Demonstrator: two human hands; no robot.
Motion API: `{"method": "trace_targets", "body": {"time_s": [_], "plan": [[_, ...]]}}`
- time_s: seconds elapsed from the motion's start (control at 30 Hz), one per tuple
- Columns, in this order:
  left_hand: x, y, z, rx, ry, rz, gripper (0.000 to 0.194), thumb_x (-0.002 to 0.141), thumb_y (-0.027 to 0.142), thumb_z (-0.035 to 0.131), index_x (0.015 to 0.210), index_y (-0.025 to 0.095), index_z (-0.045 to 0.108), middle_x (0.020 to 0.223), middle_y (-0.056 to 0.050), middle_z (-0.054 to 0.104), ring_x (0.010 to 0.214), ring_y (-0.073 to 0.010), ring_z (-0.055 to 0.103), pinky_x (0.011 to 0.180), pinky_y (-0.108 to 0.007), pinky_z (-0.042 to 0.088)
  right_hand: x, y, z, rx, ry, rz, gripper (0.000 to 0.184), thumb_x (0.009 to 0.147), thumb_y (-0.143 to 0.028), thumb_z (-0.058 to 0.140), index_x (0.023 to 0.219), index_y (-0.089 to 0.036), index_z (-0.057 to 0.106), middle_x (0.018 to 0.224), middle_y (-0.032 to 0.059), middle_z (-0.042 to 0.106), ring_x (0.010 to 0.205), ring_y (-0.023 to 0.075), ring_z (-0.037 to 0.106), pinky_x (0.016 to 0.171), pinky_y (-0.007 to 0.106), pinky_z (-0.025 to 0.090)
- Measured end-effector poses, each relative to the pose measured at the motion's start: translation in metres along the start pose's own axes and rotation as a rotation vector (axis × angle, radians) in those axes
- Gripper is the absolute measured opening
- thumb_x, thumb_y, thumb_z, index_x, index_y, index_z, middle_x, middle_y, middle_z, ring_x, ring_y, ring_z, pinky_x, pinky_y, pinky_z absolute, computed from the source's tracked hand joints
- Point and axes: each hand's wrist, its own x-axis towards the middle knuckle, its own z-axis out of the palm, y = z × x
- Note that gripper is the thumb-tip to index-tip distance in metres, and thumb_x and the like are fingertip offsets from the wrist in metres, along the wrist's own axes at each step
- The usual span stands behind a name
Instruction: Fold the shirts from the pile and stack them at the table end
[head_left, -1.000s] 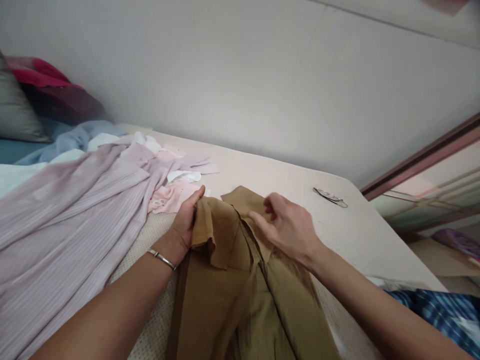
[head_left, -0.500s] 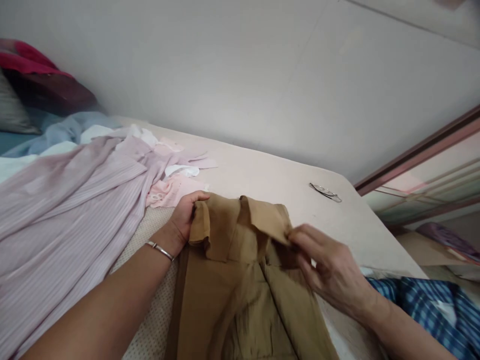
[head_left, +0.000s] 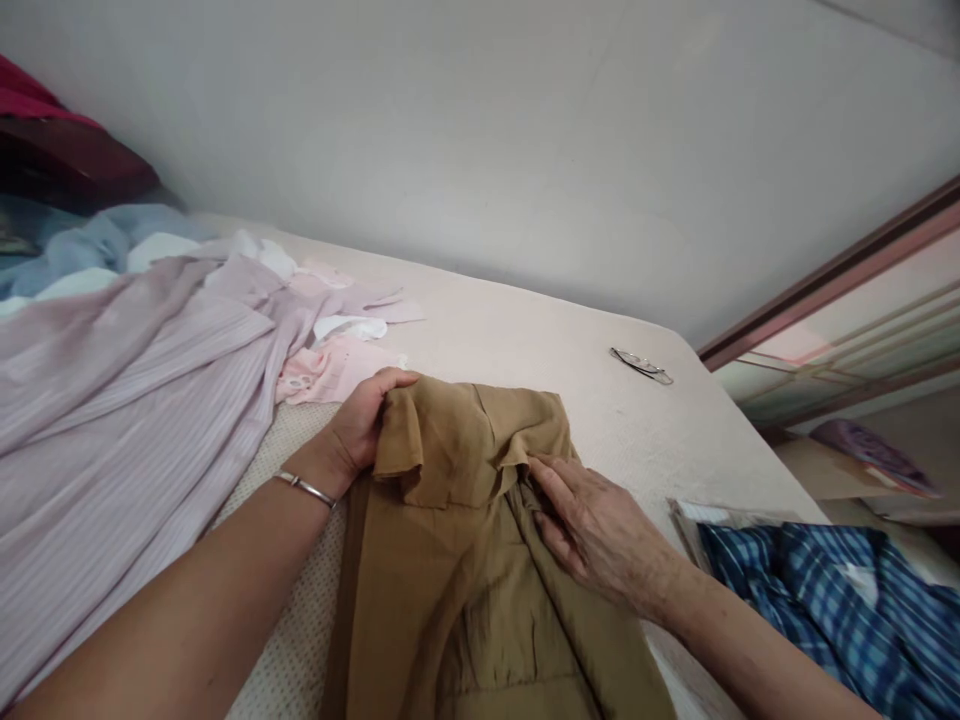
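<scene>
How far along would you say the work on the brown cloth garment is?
Partway, I would judge. The top of the brown cloth garment already lies folded down in a broad flap. In hand: the left hand grips its left corner, while the right hand works at the flap's bunched right part. Seemingly left: smoothing that bunch and the creased lower cloth.

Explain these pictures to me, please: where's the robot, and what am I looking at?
There is no robot: these are a person's own bare hands. Every picture comes from one camera worn on the head, looking forward and down. The left hand grips a brown garment; the right hand touches it, though whether it pinches the cloth is unclear. On the pale surface lie a lilac garment, left, and glasses, right. Blue checked cloth shows at lower right.
</scene>
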Motion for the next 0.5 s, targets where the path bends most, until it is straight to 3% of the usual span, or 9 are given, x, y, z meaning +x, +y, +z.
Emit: {"method": "trace_targets", "body": {"time_s": [0.17,0.3,0.37,0.5], "plan": [[-0.005,-0.002,0.008,0.028,-0.016,-0.117,0.010,0.079,0.023,0.070,0.079,0.014,0.068,0.069,-0.006,0.072,0.066,-0.0222,0.072,0.070,-0.036,0.062,0.025,0.009,-0.016,-0.090,-0.159,0.084,0.023,0.091,-0.014,0.044,0.104,-0.018,0.062,0.098,0.0102,0.068,0.088,0.0218,0.064,0.072,0.030,0.050],[-0.004,0.002,0.016,-0.087,-0.172,-0.024,0.048,0.093,0.055,0.053,0.101,0.011,0.072,0.093,-0.014,0.076,0.099,-0.0312,0.073,0.088,-0.045,0.060,0.080,0.051,-0.050,-0.027,-0.183,0.177,0.020,0.094,-0.023,0.046,0.097,-0.022,0.065,0.080,0.0039,0.068,0.071,0.0181,0.061,0.064,0.027,0.041],[-0.001,0.007,0.015,-0.142,-0.269,0.079,0.068,0.094,0.068,0.038,0.123,0.014,0.066,0.116,-0.017,0.073,0.119,-0.0334,0.065,0.099,-0.051,0.054,0.116,0.078,-0.063,-0.101,-0.074,0.286,0.020,0.095,-0.028,0.046,0.093,-0.021,0.065,0.081,0.0061,0.068,0.072,0.0203,0.060,0.064,0.029,0.040],[0.008,0.014,0.000,-0.154,-0.306,0.159,0.097,0.086,0.084,0.028,0.154,0.016,0.036,0.153,-0.021,0.046,0.146,-0.0336,0.038,0.114,-0.057,0.037,0.161,0.105,-0.070,-0.212,0.306,0.464,0.035,0.095,-0.039,0.048,0.118,-0.016,0.060,0.113,0.0184,0.067,0.091,0.0291,0.061,0.070,0.036,0.043]]}}
